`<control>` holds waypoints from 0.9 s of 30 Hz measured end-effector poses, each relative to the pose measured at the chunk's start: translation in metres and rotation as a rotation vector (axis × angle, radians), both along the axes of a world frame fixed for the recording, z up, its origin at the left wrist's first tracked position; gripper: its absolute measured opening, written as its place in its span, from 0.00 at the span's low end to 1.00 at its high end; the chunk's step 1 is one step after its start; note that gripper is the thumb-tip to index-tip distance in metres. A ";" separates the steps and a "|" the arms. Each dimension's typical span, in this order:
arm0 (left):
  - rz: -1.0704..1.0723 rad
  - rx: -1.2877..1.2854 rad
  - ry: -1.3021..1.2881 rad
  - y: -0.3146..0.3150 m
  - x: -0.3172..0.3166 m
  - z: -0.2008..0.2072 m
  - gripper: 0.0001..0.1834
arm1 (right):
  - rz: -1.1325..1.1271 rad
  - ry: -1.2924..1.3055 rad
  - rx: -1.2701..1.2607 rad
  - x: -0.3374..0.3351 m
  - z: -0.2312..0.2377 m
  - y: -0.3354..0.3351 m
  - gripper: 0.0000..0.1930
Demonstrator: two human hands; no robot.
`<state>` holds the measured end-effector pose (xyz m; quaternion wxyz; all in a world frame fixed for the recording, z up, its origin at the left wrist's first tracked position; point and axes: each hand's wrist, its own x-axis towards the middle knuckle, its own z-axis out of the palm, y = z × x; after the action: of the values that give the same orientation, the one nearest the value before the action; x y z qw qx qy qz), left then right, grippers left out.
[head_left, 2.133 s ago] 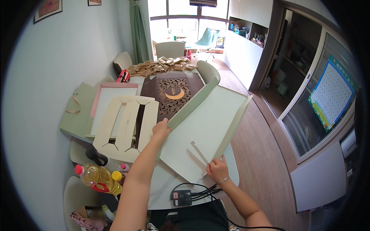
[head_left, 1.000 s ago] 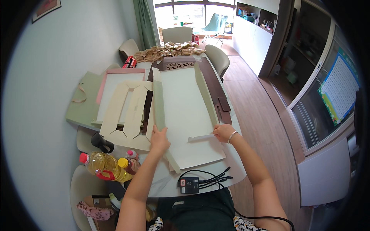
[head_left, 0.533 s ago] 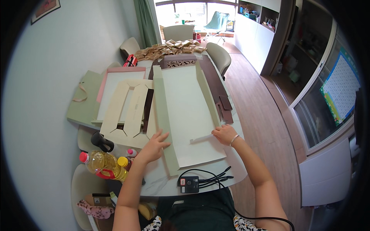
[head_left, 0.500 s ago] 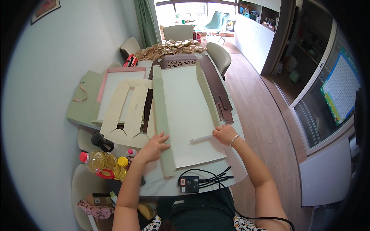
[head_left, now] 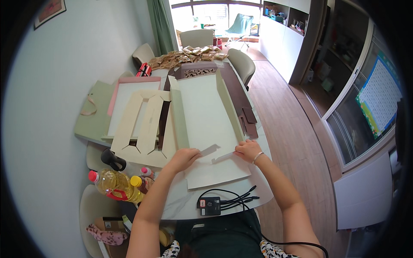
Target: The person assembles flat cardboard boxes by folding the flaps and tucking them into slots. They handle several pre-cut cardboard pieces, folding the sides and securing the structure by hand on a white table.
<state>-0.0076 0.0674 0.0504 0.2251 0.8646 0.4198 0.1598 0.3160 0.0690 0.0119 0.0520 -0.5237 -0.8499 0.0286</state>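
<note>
A long cardboard box blank [head_left: 206,116], white inside with pale green sides, lies lengthwise on the table. Its left wall [head_left: 178,120] and right wall [head_left: 228,96] stand up. Near its front end, my left hand [head_left: 185,160] pinches the left corner, where a small flap [head_left: 210,149] points inward. My right hand [head_left: 248,151] grips the right corner, with a matching narrow flap [head_left: 223,158] turned inward beside the fingers. The white front panel [head_left: 219,177] lies flat between my forearms. My fingertips are partly hidden behind the cardboard.
Cream die-cut cardboard [head_left: 129,124], a pink-edged tray [head_left: 140,79] and a green bag [head_left: 92,109] lie left. Brown cardboard [head_left: 234,86] lies under the box. Small packets [head_left: 189,56] cover the far end. An oil bottle [head_left: 114,182] stands left; a black cable hub [head_left: 210,206] sits in front.
My left hand has moved right, from the outside of the left wall to its front corner. The left corner flap now points inward. My right hand stays at its corner.
</note>
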 end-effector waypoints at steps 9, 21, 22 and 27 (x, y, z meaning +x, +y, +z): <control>-0.066 0.061 0.108 0.009 0.023 -0.015 0.09 | -0.015 -0.037 0.261 -0.024 0.004 -0.007 0.14; -0.051 -0.035 -0.083 0.010 0.013 -0.008 0.13 | 0.049 0.213 -0.072 -0.017 -0.014 0.006 0.09; -0.064 -0.046 -0.070 0.011 0.012 -0.007 0.13 | 0.038 0.214 -0.107 -0.014 -0.014 0.008 0.09; -0.101 -0.066 -0.004 0.013 0.011 -0.002 0.12 | 0.068 0.232 -0.164 -0.010 -0.007 0.011 0.10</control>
<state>0.0030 0.0806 0.0482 0.2620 0.8764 0.3804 0.1361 0.3056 0.0796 0.0046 0.1062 -0.4900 -0.8503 0.1599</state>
